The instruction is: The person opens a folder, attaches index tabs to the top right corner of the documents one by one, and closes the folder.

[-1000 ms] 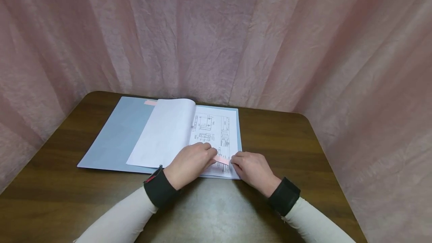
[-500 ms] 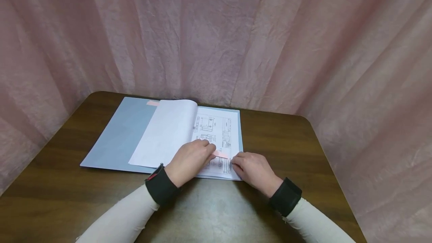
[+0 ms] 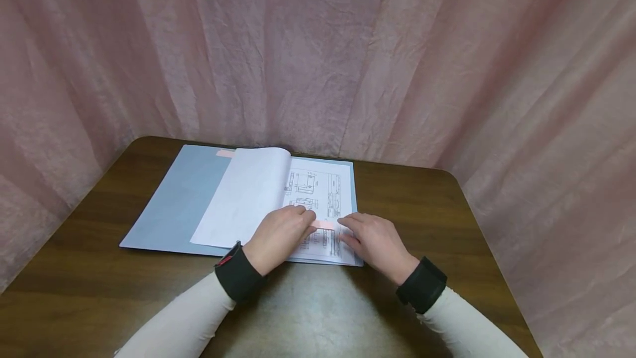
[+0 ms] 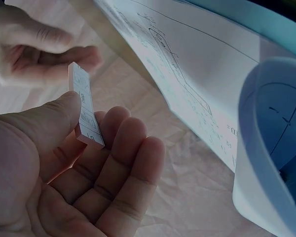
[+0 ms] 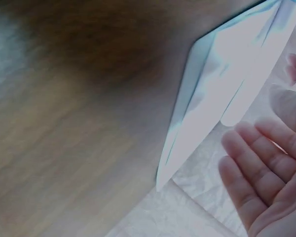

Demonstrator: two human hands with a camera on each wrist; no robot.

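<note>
My left hand [image 3: 280, 236] pinches a thin pink pad of sticky strips [image 4: 85, 106] between thumb and index finger. Its white underside carries print in the left wrist view, while the other fingers lie loosely curved. Beneath it is a white sheet with a technical drawing [image 3: 330, 181], part of a stack in an opened light-blue folder [image 3: 174, 203]. A turned-over blank page [image 3: 240, 198] curls to the left. My right hand [image 3: 375, 242], fingers relaxed and slightly apart, is over the sheets' lower right corner, holding nothing. Its fingers also look loose in the right wrist view [image 5: 266, 173].
The folder lies on a brown wooden table [image 3: 412, 198]. Another pink strip [image 3: 226, 153] shows at the top edge of the turned page. Pink curtain [image 3: 318, 54] hangs behind the table and along its sides.
My right hand has lifted from the lower right corner of the sheets, and its fingers have spread. The left hand, with the pink pad, has shifted slightly upward and left.
</note>
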